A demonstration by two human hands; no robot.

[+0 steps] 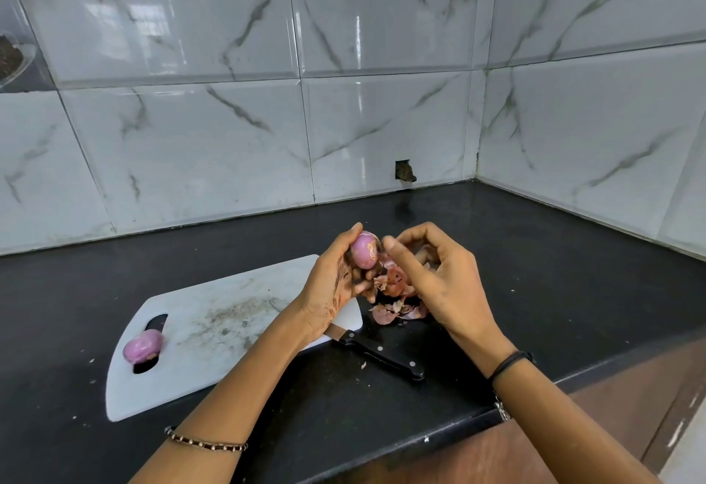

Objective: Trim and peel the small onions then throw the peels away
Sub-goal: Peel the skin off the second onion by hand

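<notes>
1. Count: two small purple onions, the held purple onion and the board purple onion. One white plastic cutting board, one black-handled steel knife, one pile of pinkish dry onion peels, two hands.
2. Left hand: raised over the board's right end, forearm coming in from bottom-left. Fingers are curled round the held purple onion, with one fingertip over its top. Firm grasp.
3. Right hand: just beside the left, thumb tip next to the onion's right side, fingers curled inward. Peel scraps show behind the fingers; can't tell if it pinches any.
4. Held purple onion: in the air between the hands, long axis near upright with a slight tilt. Can't tell which end is up.
5. Board purple onion: lies over the board's handle slot at the left end, long axis roughly left-right, well apart from the hands.
6. Knife: flat on the black stone bench, blade end on the board's near-right corner under the left hand, handle pointing near-right.
7. Peels: on the bench just right of the board, below both hands.
</notes>
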